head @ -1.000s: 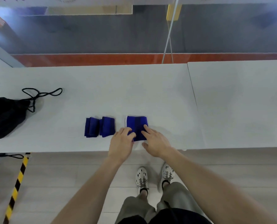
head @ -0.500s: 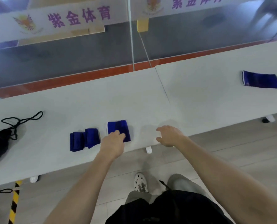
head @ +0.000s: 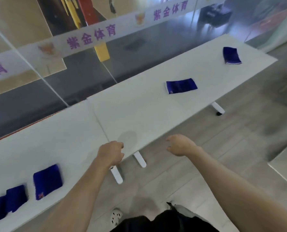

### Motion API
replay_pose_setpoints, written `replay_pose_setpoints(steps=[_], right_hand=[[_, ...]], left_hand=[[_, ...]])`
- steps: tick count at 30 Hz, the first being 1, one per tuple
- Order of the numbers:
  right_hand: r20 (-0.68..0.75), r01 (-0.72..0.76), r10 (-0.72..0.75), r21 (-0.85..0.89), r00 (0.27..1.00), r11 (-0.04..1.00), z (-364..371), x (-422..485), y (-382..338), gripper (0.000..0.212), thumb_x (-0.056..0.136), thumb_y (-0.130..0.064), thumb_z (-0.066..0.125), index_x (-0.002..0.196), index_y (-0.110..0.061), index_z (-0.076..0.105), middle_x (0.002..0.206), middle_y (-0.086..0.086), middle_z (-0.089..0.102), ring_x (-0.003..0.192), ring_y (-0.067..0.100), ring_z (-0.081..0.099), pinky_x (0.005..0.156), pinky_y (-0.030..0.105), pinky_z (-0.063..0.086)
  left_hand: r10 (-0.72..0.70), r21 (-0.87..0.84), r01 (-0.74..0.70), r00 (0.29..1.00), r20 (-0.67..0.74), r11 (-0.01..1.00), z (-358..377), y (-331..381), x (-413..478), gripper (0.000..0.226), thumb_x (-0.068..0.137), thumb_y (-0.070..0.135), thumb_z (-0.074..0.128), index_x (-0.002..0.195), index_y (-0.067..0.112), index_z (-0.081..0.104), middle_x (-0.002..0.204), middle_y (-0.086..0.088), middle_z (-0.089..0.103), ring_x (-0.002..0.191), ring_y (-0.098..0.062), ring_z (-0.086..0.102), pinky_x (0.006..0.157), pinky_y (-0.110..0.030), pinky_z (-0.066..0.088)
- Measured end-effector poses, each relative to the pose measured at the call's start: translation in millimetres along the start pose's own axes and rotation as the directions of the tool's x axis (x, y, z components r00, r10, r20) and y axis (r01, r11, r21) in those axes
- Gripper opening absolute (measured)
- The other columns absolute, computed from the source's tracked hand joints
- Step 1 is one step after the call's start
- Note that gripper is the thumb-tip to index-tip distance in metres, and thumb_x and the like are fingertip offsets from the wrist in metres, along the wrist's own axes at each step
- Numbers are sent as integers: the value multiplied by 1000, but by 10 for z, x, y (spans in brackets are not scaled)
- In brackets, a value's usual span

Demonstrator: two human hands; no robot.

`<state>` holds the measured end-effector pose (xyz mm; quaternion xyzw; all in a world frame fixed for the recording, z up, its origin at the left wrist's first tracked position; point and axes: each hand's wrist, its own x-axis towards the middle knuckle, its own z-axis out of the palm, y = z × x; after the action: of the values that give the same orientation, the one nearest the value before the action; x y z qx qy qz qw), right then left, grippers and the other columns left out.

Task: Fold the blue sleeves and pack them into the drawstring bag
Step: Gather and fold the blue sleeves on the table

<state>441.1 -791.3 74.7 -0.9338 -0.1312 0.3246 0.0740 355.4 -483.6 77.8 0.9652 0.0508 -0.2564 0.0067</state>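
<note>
Empty left hand (head: 111, 154), empty right hand (head: 181, 144), folded sleeves (head: 47, 181) left, flat sleeves (head: 181, 86) right

tabletop (head: 139, 114): white; smooth; matt, faint sheen | blue sleeves (head: 181, 85): soft cloth; matt; slightly fuzzy knit | partition (head: 38, 77): clear glass; glossy; reflective | floor (head: 223, 139): grey plank pattern; smooth; low sheen
</note>
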Motion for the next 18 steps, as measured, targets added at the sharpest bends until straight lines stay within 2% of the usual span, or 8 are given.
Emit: replay_pose_setpoints(steps=[5,12,18], right_hand=[[-48,-42,45,56,998,998,-386,-53,1053,46,103,-41,63,139,-14,65,140,10,67,130,33,61,107,44,53],[-77,-86,99,149,992,985,-854,281,1958,45,104,-38,61,140,-12,65,142,10,66,132,31,60,109,44,52],[-92,-97,114,170,989,981,-1328,982,2728,43,104,-32,60,141,-11,65,144,9,65,133,30,60,109,43,51]], left_hand=[[65,-1,-65,998,3,998,-320,1021,397,44,106,40,60,149,30,61,149,1,63,132,-26,65,101,-38,51],[138,28,-138,990,13,990,-783,2041,1256,43,109,39,58,151,28,60,151,0,62,132,-27,64,102,-39,51],[187,0,-187,982,10,982,-1040,2836,2480,47,111,22,48,158,28,52,152,-3,59,131,-28,63,101,-41,53]])
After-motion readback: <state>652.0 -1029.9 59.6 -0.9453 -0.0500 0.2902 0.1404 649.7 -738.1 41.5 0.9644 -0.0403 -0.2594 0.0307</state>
